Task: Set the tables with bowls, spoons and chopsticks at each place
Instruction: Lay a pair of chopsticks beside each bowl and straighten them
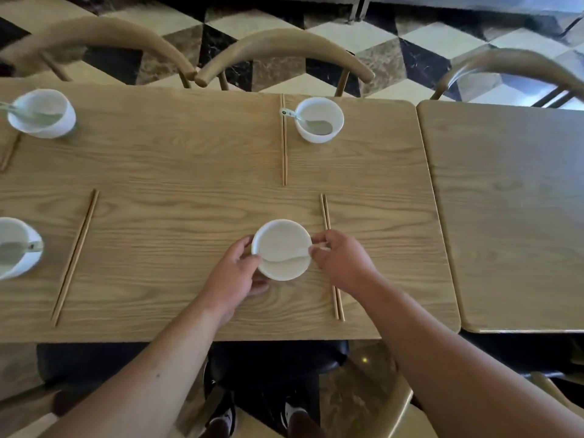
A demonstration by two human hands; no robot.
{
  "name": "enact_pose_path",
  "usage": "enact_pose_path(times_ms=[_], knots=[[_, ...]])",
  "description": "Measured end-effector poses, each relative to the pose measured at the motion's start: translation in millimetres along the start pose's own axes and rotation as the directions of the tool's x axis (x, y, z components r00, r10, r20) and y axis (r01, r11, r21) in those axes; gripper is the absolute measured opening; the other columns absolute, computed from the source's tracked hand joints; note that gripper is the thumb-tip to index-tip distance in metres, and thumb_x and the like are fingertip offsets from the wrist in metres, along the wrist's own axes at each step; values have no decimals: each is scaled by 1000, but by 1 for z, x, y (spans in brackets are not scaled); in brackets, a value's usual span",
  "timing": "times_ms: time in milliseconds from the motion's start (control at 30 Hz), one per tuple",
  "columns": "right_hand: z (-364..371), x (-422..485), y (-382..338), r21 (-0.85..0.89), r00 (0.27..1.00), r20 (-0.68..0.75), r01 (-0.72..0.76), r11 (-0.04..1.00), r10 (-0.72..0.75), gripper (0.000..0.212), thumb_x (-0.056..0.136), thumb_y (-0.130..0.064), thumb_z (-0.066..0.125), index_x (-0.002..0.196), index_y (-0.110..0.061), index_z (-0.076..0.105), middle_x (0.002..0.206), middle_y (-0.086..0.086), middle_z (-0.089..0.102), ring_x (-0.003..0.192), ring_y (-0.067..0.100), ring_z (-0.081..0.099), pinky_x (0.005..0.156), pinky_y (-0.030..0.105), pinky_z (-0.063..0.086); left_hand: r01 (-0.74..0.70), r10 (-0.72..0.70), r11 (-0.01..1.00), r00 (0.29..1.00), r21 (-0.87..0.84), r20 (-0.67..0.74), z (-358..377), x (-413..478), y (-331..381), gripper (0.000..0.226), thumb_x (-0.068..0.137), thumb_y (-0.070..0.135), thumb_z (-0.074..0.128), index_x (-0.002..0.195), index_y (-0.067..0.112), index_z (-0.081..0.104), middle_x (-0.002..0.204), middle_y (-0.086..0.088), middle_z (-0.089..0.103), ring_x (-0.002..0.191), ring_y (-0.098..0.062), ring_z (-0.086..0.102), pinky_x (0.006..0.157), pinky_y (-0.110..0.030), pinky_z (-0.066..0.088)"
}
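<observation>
A white bowl stands on the wooden table near its front edge. My left hand grips the bowl's left rim. My right hand pinches the handle of a white spoon that lies inside the bowl. A pair of chopsticks lies just right of the bowl, partly under my right hand. Three other places each have a bowl with a spoon and chopsticks: far right, far left, near left.
A second wooden table adjoins on the right. Curved wooden chair backs line the far side. Chopsticks lie at the near left, and another pair beside the far right bowl. A chair sits below me.
</observation>
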State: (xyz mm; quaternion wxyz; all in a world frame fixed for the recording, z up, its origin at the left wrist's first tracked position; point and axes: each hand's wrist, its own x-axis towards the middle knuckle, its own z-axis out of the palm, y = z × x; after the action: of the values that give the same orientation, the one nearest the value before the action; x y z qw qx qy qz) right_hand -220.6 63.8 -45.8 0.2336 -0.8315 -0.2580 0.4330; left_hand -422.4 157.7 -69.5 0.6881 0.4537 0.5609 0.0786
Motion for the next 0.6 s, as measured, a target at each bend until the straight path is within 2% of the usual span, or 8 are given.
enact_pose_path(times_ms=[67, 200, 267, 333, 400, 467, 533, 600], knots=[[-2, 2, 1, -36, 1000, 12, 25, 999, -24, 23, 100, -33, 66, 123, -30, 67, 98, -9, 68, 75, 11, 66, 62, 28, 49, 9, -9, 1000, 1000, -28, 6, -1, 1, 1, 43, 106, 20, 57, 147, 34, 55, 121, -8, 73, 86, -17, 77, 79, -39, 66], [-1, 7, 1, -45, 1000, 20, 25, 999, -24, 22, 97, -35, 68, 119, -31, 67, 90, -10, 65, 72, 12, 64, 66, 31, 50, 20, -18, 998, 1000, -56, 24, -2, 2, 0, 32, 107, 20, 57, 130, 41, 64, 107, -2, 76, 85, -17, 75, 86, -43, 65], [-1, 6, -1, 15, 999, 44, 1, 1000, -2, 29, 90, -50, 68, 113, -33, 68, 92, -5, 71, 74, 17, 68, 70, 39, 57, 30, -28, 997, 999, -65, 33, -3, 3, -4, 32, 107, 23, 57, 133, 41, 64, 103, -1, 77, 88, -18, 77, 87, -42, 63], [-6, 7, 3, 77, 999, -16, -36, 996, 37, 36, 84, -61, 62, 105, -32, 69, 89, -3, 74, 73, 20, 69, 74, 44, 60, 38, -36, 997, 998, -68, 42, -4, 3, -6, 33, 107, 27, 57, 136, 40, 62, 108, -1, 79, 95, -20, 80, 91, -42, 62], [-16, 7, 13, 95, 985, -153, -62, 994, 76, 26, 94, -51, 59, 100, -28, 69, 88, -3, 75, 78, 22, 72, 76, 44, 62, 47, -42, 994, 998, -94, 47, -5, 5, -7, 30, 107, 31, 57, 135, 40, 63, 115, -3, 79, 101, -24, 81, 96, -44, 60], [-23, 5, 26, 62, 961, -249, -111, 992, 123, 17, 97, -39, 59, 100, -25, 68, 87, -3, 74, 80, 22, 71, 72, 40, 59, 61, -55, 990, 997, -130, 51, -6, 7, -8, 29, 107, 36, 56, 134, 39, 64, 120, -3, 79, 103, -26, 81, 99, -46, 59], [-21, -1, 35, -62, 964, -224, -160, 985, 143, 13, 96, -34, 61, 104, -24, 65, 86, -5, 74, 76, 16, 68, 63, 32, 50, 72, -64, 986, 996, -151, 57, -8, 11, -10, 32, 107, 42, 54, 137, 38, 64, 125, -3, 79, 106, -27, 80, 99, -47, 58], [-12, -4, 42, -134, 975, -173, -165, 977, 141, 17, 93, -36, 65, 107, -26, 62, 83, -6, 74, 73, 14, 69, 60, 30, 49, 75, -67, 984, 996, -164, 57, -9, 13, -13, 34, 107, 43, 53, 138, 37, 63, 127, -4, 78, 108, -28, 80, 97, -47, 59]])
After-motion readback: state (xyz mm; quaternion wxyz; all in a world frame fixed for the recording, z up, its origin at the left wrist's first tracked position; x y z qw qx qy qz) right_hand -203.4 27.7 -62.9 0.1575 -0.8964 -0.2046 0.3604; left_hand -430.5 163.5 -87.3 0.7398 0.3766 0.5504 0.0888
